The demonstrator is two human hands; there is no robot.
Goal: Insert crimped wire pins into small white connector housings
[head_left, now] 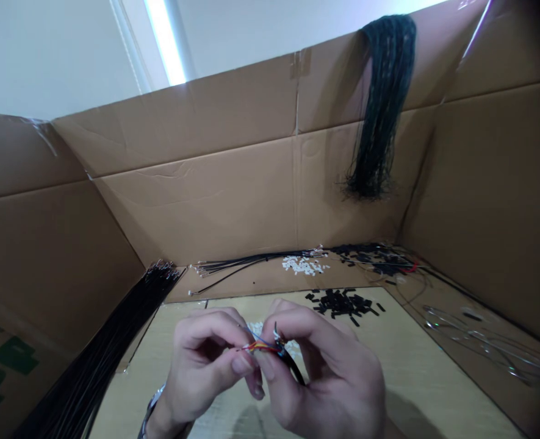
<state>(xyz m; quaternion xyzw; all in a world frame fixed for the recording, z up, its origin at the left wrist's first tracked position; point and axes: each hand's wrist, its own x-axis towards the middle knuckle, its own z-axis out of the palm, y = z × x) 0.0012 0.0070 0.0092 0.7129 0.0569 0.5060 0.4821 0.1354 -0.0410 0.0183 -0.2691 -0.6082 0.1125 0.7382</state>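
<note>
Near the bottom middle, my two hands meet over the board. My right hand pinches a black cable close to its stripped end, and the cable curves down into the palm. Thin coloured wires, red, yellow and blue among them, fan out of that end toward the left. Between thumb and index finger, my left hand grips the tips of the red and yellow wires; a small whitish bit shows there, too small to name. Behind the fingers lie small white pieces, partly hidden by the hands.
Cardboard walls surround the pale board. A thick bundle of black cables lies at left, more cables at the back. Further along are white connectors and short black tubes. Dark threads hang over the wall; clear looped strands lie right.
</note>
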